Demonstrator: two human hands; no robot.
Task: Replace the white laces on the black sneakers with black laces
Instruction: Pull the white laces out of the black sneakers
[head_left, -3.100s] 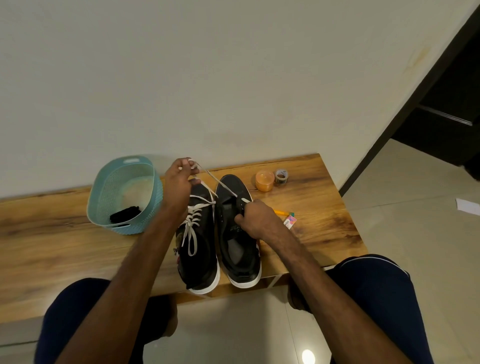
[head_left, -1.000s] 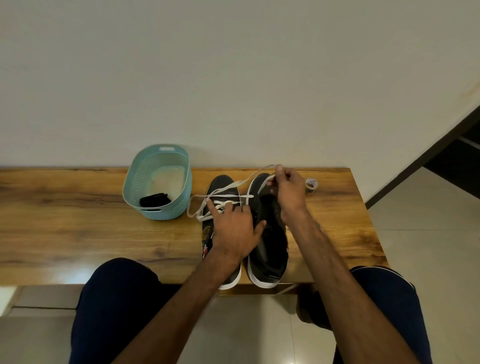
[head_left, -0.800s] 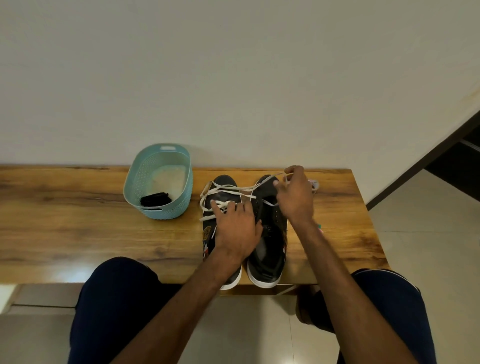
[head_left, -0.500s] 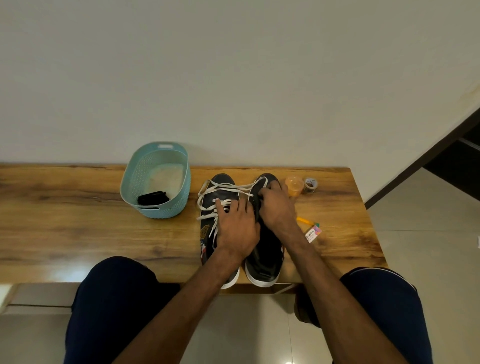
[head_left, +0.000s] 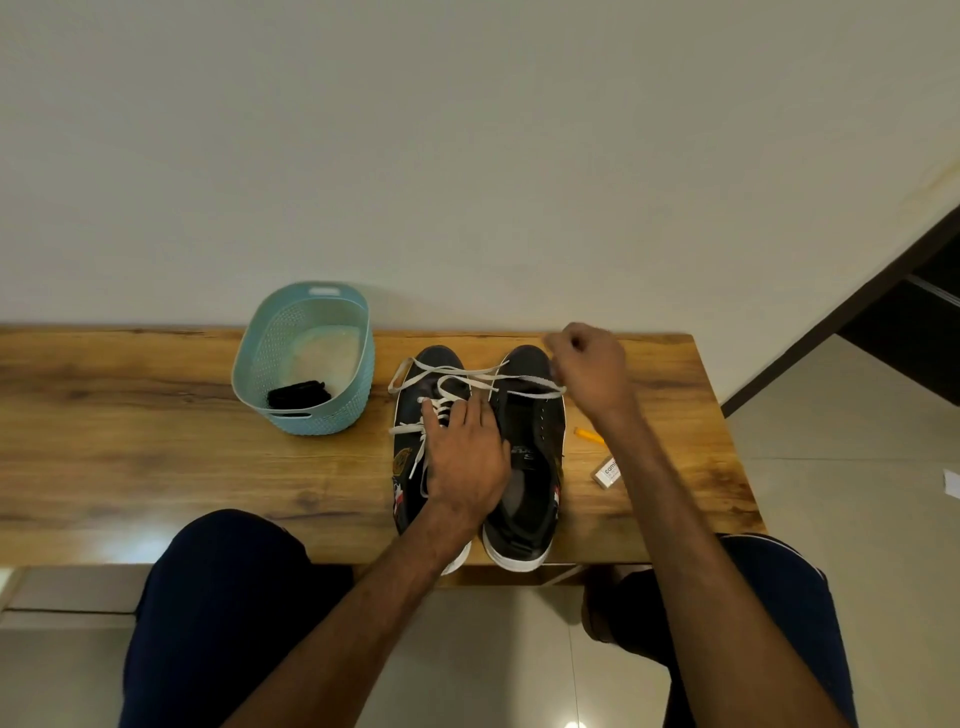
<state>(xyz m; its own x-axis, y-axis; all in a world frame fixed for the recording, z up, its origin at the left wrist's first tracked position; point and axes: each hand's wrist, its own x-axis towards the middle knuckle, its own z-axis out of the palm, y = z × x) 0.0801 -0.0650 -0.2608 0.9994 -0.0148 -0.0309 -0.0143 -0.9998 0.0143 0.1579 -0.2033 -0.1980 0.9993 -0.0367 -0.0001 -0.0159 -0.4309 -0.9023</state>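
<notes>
Pressing flat with straight fingers, left hand hides the laced left sneaker tongue on the grained wooden bench. Right sneaker touching beside it, eyelets showing, white rubber sole. Right hand curled, pinching the flat white lace past the toe; fingertips hard to see. Black laces bundled in the perforated teal plastic basket, far left.

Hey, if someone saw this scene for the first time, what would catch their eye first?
Probably the black sneakers side by side in the middle of the wooden bench. A loose white lace runs across their toes to the right hand, which pinches it, while the left hand rests flat on the left shoe. Next, the teal basket to their left, holding a bundle of black laces.
</notes>
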